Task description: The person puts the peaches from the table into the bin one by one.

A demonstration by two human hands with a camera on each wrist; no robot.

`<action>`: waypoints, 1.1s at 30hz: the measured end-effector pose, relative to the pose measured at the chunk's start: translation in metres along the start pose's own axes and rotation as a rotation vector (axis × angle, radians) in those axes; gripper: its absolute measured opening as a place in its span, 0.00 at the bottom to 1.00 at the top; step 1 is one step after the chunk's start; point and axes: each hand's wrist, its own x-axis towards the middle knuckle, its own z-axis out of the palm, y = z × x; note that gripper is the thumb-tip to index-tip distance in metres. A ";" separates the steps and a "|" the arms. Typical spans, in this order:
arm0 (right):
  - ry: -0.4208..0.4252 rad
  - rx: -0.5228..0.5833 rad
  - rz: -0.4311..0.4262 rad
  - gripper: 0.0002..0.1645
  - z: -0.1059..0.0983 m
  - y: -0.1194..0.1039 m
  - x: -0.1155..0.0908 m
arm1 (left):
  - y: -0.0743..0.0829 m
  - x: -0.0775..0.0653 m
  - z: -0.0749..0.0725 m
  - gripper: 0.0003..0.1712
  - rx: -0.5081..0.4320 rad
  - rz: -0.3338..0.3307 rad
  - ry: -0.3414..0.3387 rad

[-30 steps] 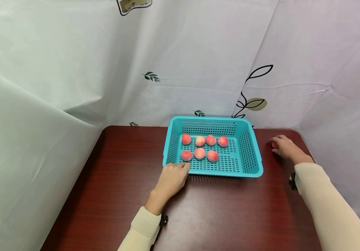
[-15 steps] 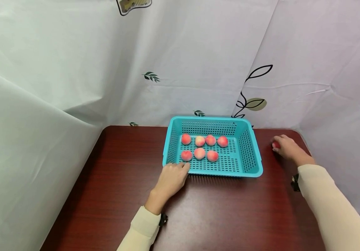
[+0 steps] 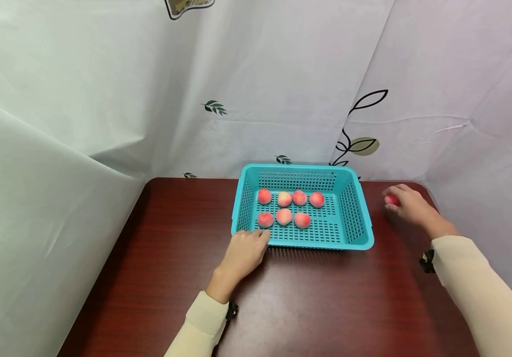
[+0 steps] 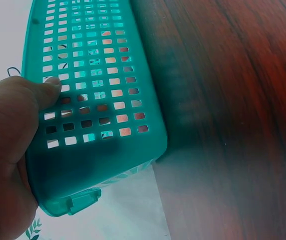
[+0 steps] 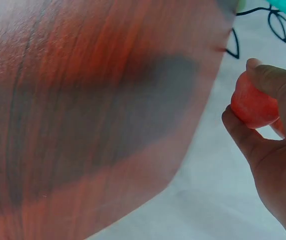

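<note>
A turquoise slotted plastic basket (image 3: pixel 365 218) stands toward the back of the table. Several red and pale-yellow peaches (image 3: pixel 284 216) lie in it in two rows. My left hand (image 3: pixel 245 252) grips the front rim near its left corner; in the left wrist view the thumb (image 4: pixel 47 94) presses against the perforated side wall (image 4: pixel 102 145). To the right of the basket, my right hand (image 3: pixel 410 206) holds a red peach (image 5: pixel 253 102) between thumb and fingers, seen above the table in the right wrist view. The hand covers part of this peach.
The dark red-brown wooden table (image 3: pixel 171 258) reaches back to a pale cloth (image 3: pixel 260 74) printed with leaves, which also hangs along both sides. The table's rounded back right corner (image 3: pixel 418 187) is close to the right hand.
The right hand has lifted slightly with the peach, which now shows more clearly between its fingers, and its forearm has shifted right. The left hand and the basket have stayed in place.
</note>
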 end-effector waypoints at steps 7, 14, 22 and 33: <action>0.099 -0.013 -0.090 0.22 -0.009 -0.019 0.003 | -0.001 0.002 -0.001 0.22 0.012 0.021 0.082; 0.199 -0.018 -0.203 0.21 -0.021 -0.041 0.010 | -0.001 0.002 -0.001 0.17 0.001 0.023 0.088; 0.260 -0.003 -0.303 0.22 -0.026 -0.071 0.017 | -0.001 0.002 -0.001 0.17 -0.008 0.024 0.073; 0.163 -0.002 -0.401 0.19 -0.027 -0.107 0.028 | -0.002 0.000 0.003 0.15 -0.004 -0.006 -0.094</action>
